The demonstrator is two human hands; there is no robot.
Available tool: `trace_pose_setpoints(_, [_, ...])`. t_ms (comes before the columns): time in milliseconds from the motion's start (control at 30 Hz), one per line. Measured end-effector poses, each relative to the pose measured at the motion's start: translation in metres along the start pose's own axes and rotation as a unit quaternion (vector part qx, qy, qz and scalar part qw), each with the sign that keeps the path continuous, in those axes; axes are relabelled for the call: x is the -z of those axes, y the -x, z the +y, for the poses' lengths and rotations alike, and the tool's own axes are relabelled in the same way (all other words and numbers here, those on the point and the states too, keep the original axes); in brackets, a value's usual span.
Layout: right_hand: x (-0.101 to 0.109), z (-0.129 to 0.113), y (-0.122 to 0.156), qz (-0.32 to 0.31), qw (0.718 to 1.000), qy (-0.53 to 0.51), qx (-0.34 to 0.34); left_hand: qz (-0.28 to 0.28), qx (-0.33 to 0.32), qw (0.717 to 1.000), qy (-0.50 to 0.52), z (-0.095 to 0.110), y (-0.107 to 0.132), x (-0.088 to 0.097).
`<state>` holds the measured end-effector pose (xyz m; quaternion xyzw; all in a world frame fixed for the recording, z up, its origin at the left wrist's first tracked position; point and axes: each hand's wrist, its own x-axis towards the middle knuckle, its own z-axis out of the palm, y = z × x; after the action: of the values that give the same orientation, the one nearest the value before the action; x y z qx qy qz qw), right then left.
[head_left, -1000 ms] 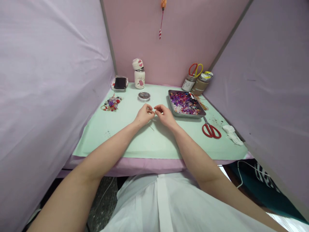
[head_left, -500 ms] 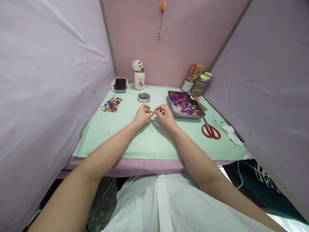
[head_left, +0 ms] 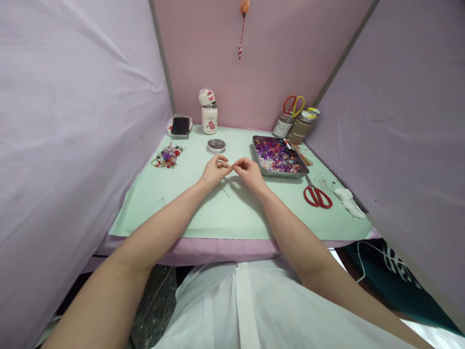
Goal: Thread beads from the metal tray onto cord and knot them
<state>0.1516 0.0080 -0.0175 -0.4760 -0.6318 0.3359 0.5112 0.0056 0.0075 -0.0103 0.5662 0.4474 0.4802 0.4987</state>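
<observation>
My left hand [head_left: 215, 171] and my right hand [head_left: 248, 173] meet over the middle of the pale green mat [head_left: 203, 213], fingertips pinched together almost touching. Between them runs a thin wire or thread [head_left: 231, 167], too fine to name for sure; a short piece of it trails down onto the mat [head_left: 226, 193]. A metal tray of purple and pink beads [head_left: 278, 155] lies just right of my right hand. A small round tin [head_left: 216, 145] sits just beyond my left hand.
Red scissors [head_left: 317, 196] and white crumpled paper [head_left: 349, 201] lie at the right. A beaded piece [head_left: 167, 156] lies at the left, a phone in a case [head_left: 180, 125] and a white bottle [head_left: 209, 112] at the back. Jars with scissors [head_left: 294, 118] stand back right. Fabric walls enclose three sides.
Both hands stay in the same spot; the fingertips shifted slightly, with the pinch points drawn a little closer together.
</observation>
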Motion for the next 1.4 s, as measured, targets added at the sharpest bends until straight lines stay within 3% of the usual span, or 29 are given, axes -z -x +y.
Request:
trace_pose_setpoints(233, [-0.001,0.002,-0.001,0.006,0.998,-0.049,-0.035,0.000,0.010,1.000,0.006,0.002,0.001,0.000])
trace_pose_setpoints(567, [-0.001,-0.002,0.000,-0.004,0.998,-0.048,-0.033,0.005,0.035,0.999,0.010,0.003,0.001,0.000])
trace_pose_setpoints(800, [0.004,-0.006,0.000,0.032,0.994,-0.055,-0.090,0.016,0.064,0.997,0.047,0.006,-0.001,0.002])
trace_pose_setpoints(1000, [0.003,-0.006,0.003,-0.032,0.997,-0.025,-0.070,0.015,0.065,0.996,0.058,0.006,-0.001,0.003])
trace_pose_setpoints(1400, [0.001,-0.011,0.005,-0.010,0.997,-0.028,-0.066,0.009,0.057,0.997,0.055,0.006,0.000,0.001])
